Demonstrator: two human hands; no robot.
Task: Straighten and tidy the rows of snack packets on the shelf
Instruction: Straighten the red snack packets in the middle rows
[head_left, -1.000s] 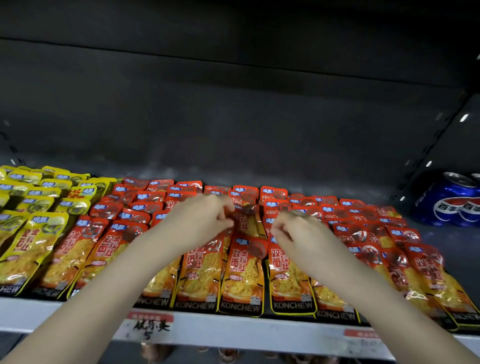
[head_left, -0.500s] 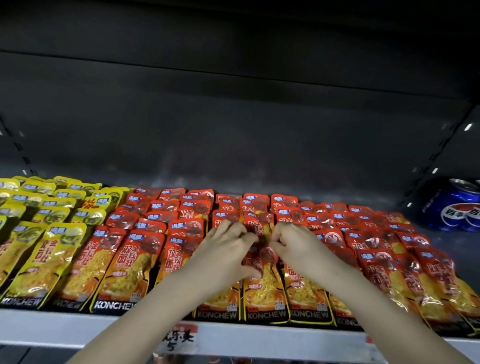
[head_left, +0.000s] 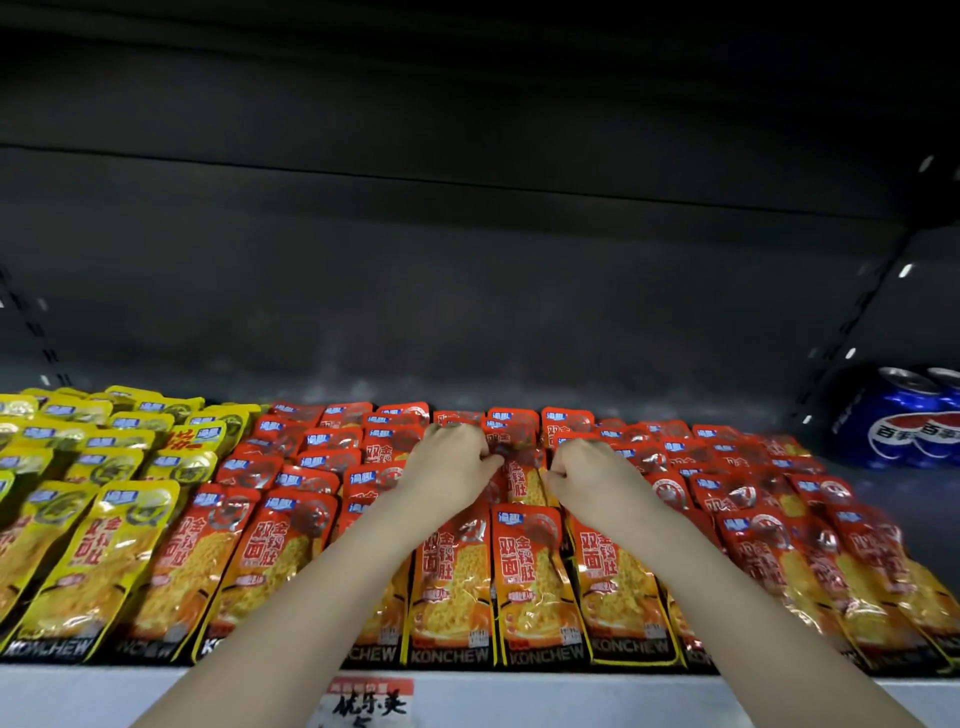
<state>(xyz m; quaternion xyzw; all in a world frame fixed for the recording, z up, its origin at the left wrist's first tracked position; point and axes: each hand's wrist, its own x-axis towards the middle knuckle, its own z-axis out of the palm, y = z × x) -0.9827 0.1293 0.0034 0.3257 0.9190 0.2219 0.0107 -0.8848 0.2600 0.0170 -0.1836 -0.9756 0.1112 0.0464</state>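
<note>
Rows of red snack packets (head_left: 524, 566) lie overlapping across the middle and right of the shelf (head_left: 156, 691), with rows of yellow snack packets (head_left: 104, 545) on the left. Both my hands reach deep into the middle red row. My left hand (head_left: 451, 457) has its fingers curled and pinches the left edge of a red packet (head_left: 522, 480) that lies a few places back in that row. My right hand (head_left: 589, 470) is curled on the same packet's right edge. My forearms hide parts of the packets below them.
Blue cola cans (head_left: 914, 423) stand at the back right, beyond the red rows. A dark back panel and the dark shelf above close in the space. A handwritten price label (head_left: 371, 704) hangs on the shelf's white front edge.
Both hands have moved further back along the middle red row. The front packets of that row, covered by my hands before, now show.
</note>
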